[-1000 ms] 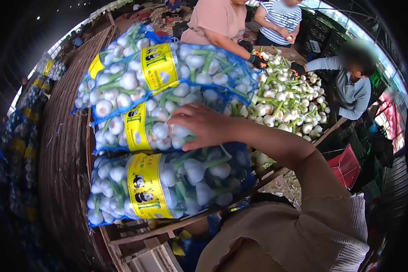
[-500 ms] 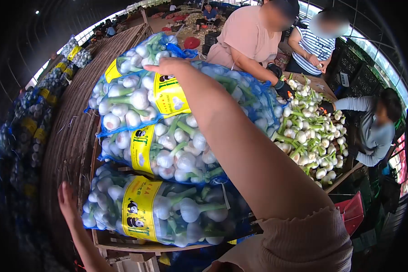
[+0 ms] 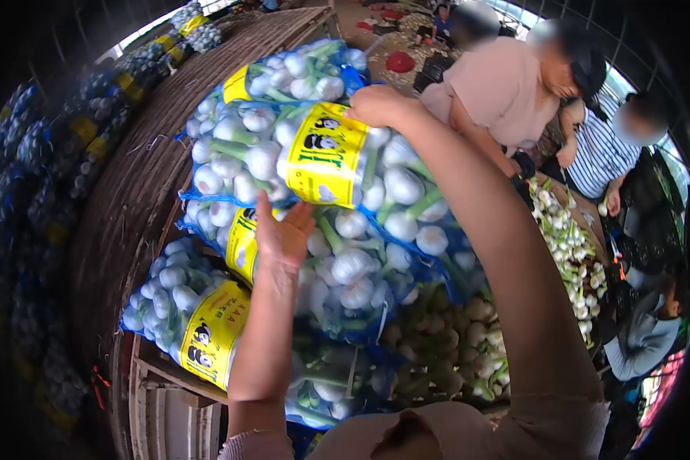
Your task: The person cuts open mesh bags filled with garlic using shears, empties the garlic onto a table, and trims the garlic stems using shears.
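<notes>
Blue mesh bags of garlic with yellow panda labels lie side by side on a wooden stand. My right hand (image 3: 379,106) has its fingers curled over the far edge of one garlic bag (image 3: 257,159), beside its label (image 3: 326,153). At this bag's near side is my left hand (image 3: 282,234), palm up with the fingers apart, over the middle bag (image 3: 353,264). The nearest bag (image 3: 169,295) is partly hidden behind my left forearm. Another bag (image 3: 299,73) lies beyond the one under my right hand.
Loose garlic (image 3: 567,245) is heaped on the table at right, where several people work, one in a pink top (image 3: 491,88). A slatted wooden surface (image 3: 153,130) runs along the left, with more filled bags (image 3: 77,138) past it.
My left hand has come in from the lower left to the bags. My right hand, earlier over the middle bag, is now at the farther bag's edge. That bag has turned slightly, and the view has shifted.
</notes>
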`<state>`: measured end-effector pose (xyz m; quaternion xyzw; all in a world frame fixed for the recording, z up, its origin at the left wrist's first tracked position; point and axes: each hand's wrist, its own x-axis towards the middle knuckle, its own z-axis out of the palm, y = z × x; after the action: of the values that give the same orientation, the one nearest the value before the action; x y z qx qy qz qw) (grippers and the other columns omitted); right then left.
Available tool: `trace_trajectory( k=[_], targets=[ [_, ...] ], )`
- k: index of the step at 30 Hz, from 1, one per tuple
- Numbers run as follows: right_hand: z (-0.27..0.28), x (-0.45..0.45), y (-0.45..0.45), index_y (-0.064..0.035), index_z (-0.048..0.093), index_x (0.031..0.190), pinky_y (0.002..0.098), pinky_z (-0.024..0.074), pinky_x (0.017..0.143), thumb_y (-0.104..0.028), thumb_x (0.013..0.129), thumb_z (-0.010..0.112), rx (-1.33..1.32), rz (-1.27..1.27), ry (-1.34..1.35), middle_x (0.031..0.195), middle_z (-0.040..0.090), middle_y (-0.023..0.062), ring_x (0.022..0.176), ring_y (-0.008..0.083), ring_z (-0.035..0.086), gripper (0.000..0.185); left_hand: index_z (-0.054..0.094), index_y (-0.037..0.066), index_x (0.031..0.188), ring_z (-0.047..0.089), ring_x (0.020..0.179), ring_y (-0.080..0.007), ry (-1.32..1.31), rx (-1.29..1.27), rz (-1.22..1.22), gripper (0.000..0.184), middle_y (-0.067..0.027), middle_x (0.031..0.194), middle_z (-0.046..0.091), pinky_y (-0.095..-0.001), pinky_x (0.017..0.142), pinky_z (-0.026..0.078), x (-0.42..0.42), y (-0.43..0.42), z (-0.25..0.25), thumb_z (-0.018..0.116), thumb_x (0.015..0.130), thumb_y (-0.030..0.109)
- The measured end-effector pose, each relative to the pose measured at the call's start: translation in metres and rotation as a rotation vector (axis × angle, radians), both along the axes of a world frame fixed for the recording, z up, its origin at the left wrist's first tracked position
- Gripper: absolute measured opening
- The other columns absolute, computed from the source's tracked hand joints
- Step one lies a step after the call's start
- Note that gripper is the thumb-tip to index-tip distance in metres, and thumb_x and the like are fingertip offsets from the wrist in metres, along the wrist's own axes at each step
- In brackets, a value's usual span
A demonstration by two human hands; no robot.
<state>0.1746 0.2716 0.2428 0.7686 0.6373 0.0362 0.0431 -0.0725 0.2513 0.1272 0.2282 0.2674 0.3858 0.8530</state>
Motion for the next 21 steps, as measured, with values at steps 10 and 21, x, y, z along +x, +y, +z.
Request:
trace_trajectory(
  k=[10, 21],
  targets=[
    [-0.03, -0.052, 0.192, -0.0152, 0.043, 0.131, 0.0394, 0.0149, 0.109, -0.083, 0.071, 0.019, -0.276, 0.057, 0.484, 0.144, 0.024, 0.0133, 0.134, 0.0277, 0.021, 0.094, 0.014, 0.01, 0.129, 0.032, 0.125, -0.0394, -0.093, -0.105, 0.101, 0.076, -0.0323, 0.135, 0.023, -0.0482, 0.099, 0.031, -0.002, 0.0, -0.009, 0.05, 0.082, 0.058],
    [-0.04, -0.053, 0.153, -0.0004, 0.047, 0.124, 0.0395, 0.0251, 0.105, -0.071, 0.082, 0.02, 0.0, -0.192, 0.391, 0.133, 0.038, 0.0234, 0.125, 0.035, 0.036, 0.087, 0.003, 0.016, 0.136, 0.042, 0.116, -0.0404, -0.066, -0.15, 0.021, 0.093, -0.031, 0.131, 0.032, -0.0478, 0.096, 0.033, 0.001, 0.01, -0.016, 0.051, 0.075, 0.068]
  ],
)
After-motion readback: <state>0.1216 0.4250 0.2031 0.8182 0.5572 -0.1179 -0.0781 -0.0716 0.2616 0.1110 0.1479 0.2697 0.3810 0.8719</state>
